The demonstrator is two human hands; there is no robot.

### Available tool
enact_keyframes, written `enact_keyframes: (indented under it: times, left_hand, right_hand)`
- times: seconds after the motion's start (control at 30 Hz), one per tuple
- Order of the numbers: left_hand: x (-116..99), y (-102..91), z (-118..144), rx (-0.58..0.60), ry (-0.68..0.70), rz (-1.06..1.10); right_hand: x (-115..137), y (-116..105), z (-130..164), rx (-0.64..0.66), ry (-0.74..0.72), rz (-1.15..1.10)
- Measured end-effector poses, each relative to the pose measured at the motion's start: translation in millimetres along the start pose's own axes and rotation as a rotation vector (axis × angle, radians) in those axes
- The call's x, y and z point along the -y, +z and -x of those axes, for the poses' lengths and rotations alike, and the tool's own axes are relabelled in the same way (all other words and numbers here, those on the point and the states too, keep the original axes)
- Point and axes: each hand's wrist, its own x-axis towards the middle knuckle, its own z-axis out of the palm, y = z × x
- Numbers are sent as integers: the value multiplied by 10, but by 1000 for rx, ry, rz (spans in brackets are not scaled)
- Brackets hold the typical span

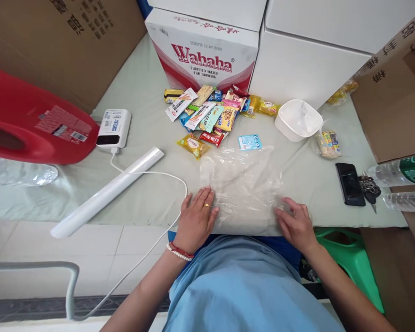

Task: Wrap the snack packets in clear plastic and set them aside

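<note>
Clear plastic bag [244, 193] lay flat and wrinkled at the near edge of the desk [321, 184], in front of the person's body and between the two hands. Pale green cloth [138, 92] covered the desk; light tiles [100, 240] showed below on the left, and a green stool [359, 265] stood at the lower right. White boxes [307, 60] and a Wahaha carton [204, 55] closed off the back, with brown cardboard at both sides.

On the desk were one white tub [286, 124], one phone [350, 184] beside a bunch of keys [369, 186], one power bank [122, 121], one white tube [107, 193] and one red jug [17, 106]. Two bottles [413, 170] lay at the right edge. Snacks overlapped too much to count, though two carrot-printed sachets [201, 115] stood out, and one blue packet [249, 142] lay just beyond the bag.

The bag's far edge faced the snacks; its length and width looked too alike to tell a long axis. The left hand [197, 216] rested palm down on its left edge, fingers extended. The right hand [295, 221] curled at the right edge; whether it pinched the film could not be told.
</note>
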Motion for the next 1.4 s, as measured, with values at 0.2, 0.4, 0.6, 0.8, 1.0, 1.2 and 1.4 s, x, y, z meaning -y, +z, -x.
enact_keyframes:
  times: [0.2,0.4,0.6,0.8,1.0,1.2,1.4]
  left_hand:
    - [-137,-9,29,-65,44,-52]
    - [-313,-69,73,-41,170,-40]
    - [-118,-18,-282,-67,52,-36]
    - [116,191,-448,13,-59,-116]
    - [74,199,-409,36,-64,-169]
    - [90,205,-429,43,-74,-189]
    - [78,195,-421,27,-76,-175]
  right_hand:
    - [-1,-274,-126,-289,164,-61]
    - [257,-66,-815,-84,8,-54]
    - [291,381,-823,235,-123,31]
    - [-202,231,-758,201,-16,144]
    - [-353,-63,-1411,65,-11,165]
    - [140,306,-2795,-34,-187,246]
    - [324,654,-3505,33,-414,246]
